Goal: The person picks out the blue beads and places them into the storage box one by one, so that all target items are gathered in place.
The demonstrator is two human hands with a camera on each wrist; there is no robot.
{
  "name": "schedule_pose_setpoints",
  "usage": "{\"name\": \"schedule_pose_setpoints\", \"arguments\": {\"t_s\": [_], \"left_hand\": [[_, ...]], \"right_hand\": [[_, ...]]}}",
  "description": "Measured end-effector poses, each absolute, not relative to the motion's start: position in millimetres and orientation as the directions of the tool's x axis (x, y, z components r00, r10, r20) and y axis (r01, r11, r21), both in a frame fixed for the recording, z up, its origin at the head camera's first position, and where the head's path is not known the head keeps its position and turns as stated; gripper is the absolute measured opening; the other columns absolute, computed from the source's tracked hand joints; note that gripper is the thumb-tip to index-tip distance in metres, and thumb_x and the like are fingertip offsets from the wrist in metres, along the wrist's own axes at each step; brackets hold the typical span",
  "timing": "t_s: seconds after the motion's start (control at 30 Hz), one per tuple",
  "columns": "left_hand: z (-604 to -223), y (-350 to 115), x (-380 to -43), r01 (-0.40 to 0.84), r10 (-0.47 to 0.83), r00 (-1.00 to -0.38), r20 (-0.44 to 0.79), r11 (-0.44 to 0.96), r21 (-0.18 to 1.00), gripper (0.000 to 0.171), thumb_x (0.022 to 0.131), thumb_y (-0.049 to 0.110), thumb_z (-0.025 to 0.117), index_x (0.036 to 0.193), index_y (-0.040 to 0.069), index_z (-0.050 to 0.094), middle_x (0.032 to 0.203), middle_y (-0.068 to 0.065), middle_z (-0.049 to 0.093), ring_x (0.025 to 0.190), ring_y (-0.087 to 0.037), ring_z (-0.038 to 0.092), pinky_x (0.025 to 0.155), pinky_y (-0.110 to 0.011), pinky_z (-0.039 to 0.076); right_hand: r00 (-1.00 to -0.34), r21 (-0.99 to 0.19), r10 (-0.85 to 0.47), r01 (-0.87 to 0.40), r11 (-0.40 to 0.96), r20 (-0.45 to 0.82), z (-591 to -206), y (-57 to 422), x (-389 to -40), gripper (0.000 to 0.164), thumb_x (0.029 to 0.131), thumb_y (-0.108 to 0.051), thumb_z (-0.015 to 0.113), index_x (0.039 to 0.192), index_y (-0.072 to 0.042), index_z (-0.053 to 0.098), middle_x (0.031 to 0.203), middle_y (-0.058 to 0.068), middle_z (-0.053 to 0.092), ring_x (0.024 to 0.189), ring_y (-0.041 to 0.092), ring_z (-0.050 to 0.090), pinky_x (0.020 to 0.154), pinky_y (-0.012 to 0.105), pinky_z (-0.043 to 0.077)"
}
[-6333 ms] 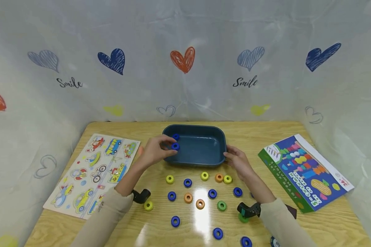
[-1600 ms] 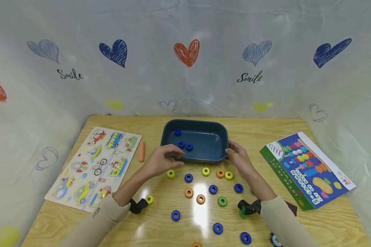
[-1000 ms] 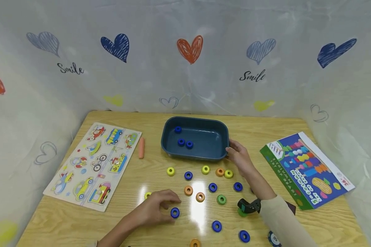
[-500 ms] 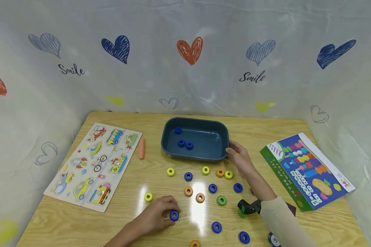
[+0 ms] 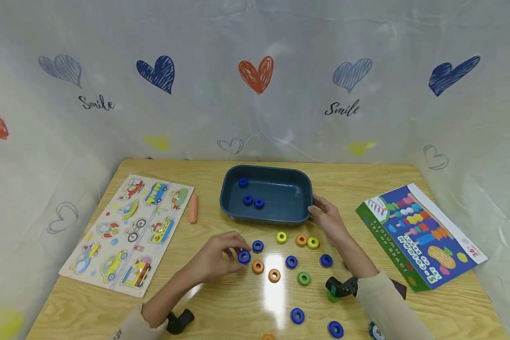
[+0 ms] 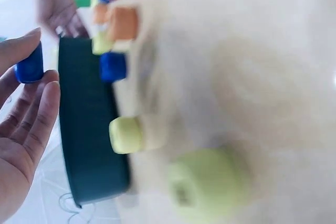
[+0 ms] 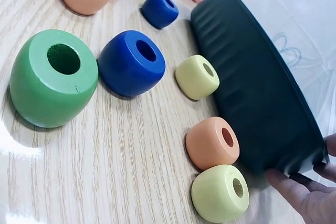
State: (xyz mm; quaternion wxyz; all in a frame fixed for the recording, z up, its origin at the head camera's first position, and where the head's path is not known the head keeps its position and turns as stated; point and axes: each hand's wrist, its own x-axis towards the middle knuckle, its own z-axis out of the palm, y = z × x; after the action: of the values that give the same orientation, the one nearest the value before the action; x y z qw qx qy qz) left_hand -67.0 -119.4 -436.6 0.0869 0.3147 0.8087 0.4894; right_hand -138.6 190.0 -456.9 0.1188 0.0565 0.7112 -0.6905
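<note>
My left hand (image 5: 216, 257) pinches a blue bead (image 5: 244, 257) between thumb and fingers. In the left wrist view that blue bead (image 6: 30, 66) is off the table, the fingers of the left hand (image 6: 26, 124) around it. My right hand (image 5: 329, 219) grips the right end of the dark teal bin (image 5: 267, 220), and the right wrist view has its fingers at the corner of the bin (image 7: 252, 77). Inside the bin lie three blue beads, one of them a blue bead (image 5: 243, 182) near the back left corner. Just right of the held bead sits another blue bead (image 5: 258, 246) on the table.
Yellow, orange, green and blue beads lie scattered before the bin, among them a green bead (image 5: 303, 278). A picture puzzle board (image 5: 125, 236) and an orange stick (image 5: 193, 208) are to the left. At right stands a bead-set box (image 5: 420, 236).
My left hand let go of a bead in the bin, came back toward the table's front, took a blue bead and has carried it up toward the bin. The right hand stays at the bin.
</note>
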Motion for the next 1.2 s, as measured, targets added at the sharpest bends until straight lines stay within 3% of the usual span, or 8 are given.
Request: {"name": "schedule_pose_setpoints", "arguments": {"t_s": [0.1, 0.23, 0.4, 0.63, 0.97, 1.1, 1.2], "left_hand": [[-429, -112, -90, 0.437, 0.571, -0.792, 0.217, 0.282, 0.854, 0.035, 0.068, -0.004, 0.079, 0.100, 0.002, 0.067, 0.095, -0.007, 0.062, 0.078, -0.022, 0.060, 0.061, -0.036, 0.054], [-422, -98, -118, 0.447, 0.552, -0.800, 0.235, 0.288, 0.847, 0.033, 0.070, 0.003, 0.080, 0.100, 0.004, 0.068, 0.095, 0.000, 0.060, 0.077, -0.021, 0.059, 0.062, -0.031, 0.054], [-420, -78, -152, 0.477, 0.526, -0.816, 0.237, 0.384, 0.791, 0.032, 0.075, 0.014, 0.079, 0.103, 0.005, 0.068, 0.093, 0.003, 0.058, 0.076, -0.017, 0.058, 0.062, -0.026, 0.052], [-424, -57, -181, 0.466, 0.472, -0.850, 0.235, 0.463, 0.754, 0.032, 0.075, 0.015, 0.078, 0.104, 0.004, 0.068, 0.091, -0.001, 0.059, 0.077, -0.018, 0.058, 0.059, -0.023, 0.050], [-424, -58, -192, 0.482, 0.423, -0.856, 0.298, 0.442, 0.756, 0.033, 0.078, 0.021, 0.076, 0.107, 0.008, 0.067, 0.107, -0.005, 0.060, 0.099, -0.024, 0.055, 0.082, -0.044, 0.049], [-425, -77, -195, 0.458, 0.331, -0.884, 0.329, 0.480, 0.748, 0.035, 0.081, 0.020, 0.073, 0.112, 0.006, 0.065, 0.117, -0.008, 0.057, 0.110, -0.026, 0.051, 0.091, -0.045, 0.044], [-428, -98, -196, 0.356, 0.211, -0.935, 0.286, 0.523, 0.775, 0.043, 0.084, 0.018, 0.070, 0.122, 0.004, 0.058, 0.128, -0.013, 0.051, 0.120, -0.028, 0.044, 0.098, -0.045, 0.038]], "right_hand": [[-0.964, -0.968, -0.083, 0.249, 0.041, -0.252, -457, 189, -138, 0.050, 0.097, -0.005, 0.043, 0.143, 0.003, 0.025, 0.142, 0.022, 0.031, 0.123, 0.034, 0.040, 0.094, 0.041, 0.043], [-0.964, -0.967, -0.080, 0.252, 0.039, -0.254, -457, 189, -136, 0.050, 0.097, -0.005, 0.043, 0.143, 0.003, 0.025, 0.142, 0.022, 0.030, 0.123, 0.034, 0.040, 0.093, 0.040, 0.044], [-0.964, -0.966, -0.073, 0.255, 0.039, -0.257, -459, 188, -136, 0.049, 0.097, -0.005, 0.043, 0.143, 0.003, 0.026, 0.142, 0.022, 0.031, 0.123, 0.034, 0.041, 0.093, 0.041, 0.044], [-0.962, -0.965, -0.075, 0.261, 0.036, -0.263, -462, 185, -135, 0.049, 0.097, -0.004, 0.043, 0.143, 0.002, 0.027, 0.143, 0.021, 0.031, 0.123, 0.034, 0.040, 0.094, 0.042, 0.043], [-0.966, -0.969, -0.071, 0.245, 0.031, -0.247, -459, 188, -138, 0.048, 0.097, -0.004, 0.042, 0.142, 0.003, 0.027, 0.141, 0.022, 0.032, 0.122, 0.034, 0.041, 0.092, 0.041, 0.045], [-0.967, -0.970, -0.074, 0.242, 0.033, -0.243, -458, 189, -137, 0.048, 0.097, -0.004, 0.042, 0.142, 0.003, 0.027, 0.141, 0.022, 0.033, 0.122, 0.034, 0.041, 0.092, 0.041, 0.045], [-0.967, -0.970, -0.078, 0.239, 0.034, -0.241, -457, 189, -137, 0.048, 0.097, -0.004, 0.042, 0.142, 0.004, 0.027, 0.141, 0.022, 0.033, 0.122, 0.035, 0.041, 0.092, 0.041, 0.045]]}}
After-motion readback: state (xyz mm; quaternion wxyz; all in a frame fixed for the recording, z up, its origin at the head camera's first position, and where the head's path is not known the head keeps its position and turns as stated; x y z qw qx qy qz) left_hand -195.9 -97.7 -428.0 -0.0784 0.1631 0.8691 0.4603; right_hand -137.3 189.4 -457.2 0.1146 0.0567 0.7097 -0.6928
